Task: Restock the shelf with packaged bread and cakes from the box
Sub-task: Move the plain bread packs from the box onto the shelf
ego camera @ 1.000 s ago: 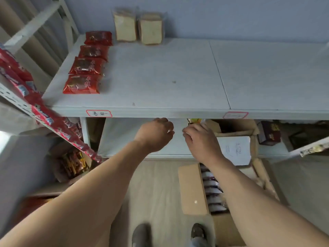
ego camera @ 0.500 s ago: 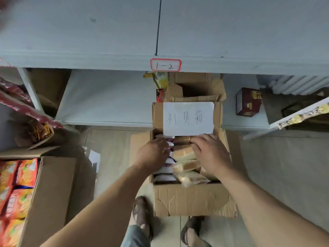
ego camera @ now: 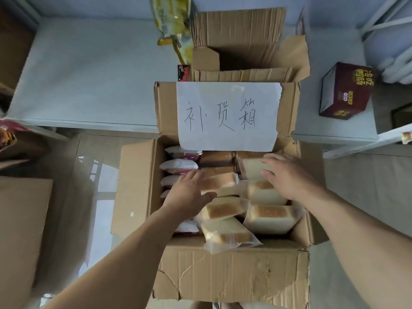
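An open cardboard box [ego camera: 231, 279] is sitting on the pale floor [ego camera: 98, 157] against a low grey shelf [ego camera: 89, 85]. Bread packs [ego camera: 225, 210] are lying inside it. The left hand [ego camera: 187, 195] and right hand [ego camera: 287, 177] are hovering over them, fingers spread apart, gripping nothing. A dark red carton [ego camera: 345, 90] is standing on the shelf.

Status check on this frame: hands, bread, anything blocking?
Left hand open over the bread packs. Right hand open, nothing gripped. Box flaps open, no obstruction.
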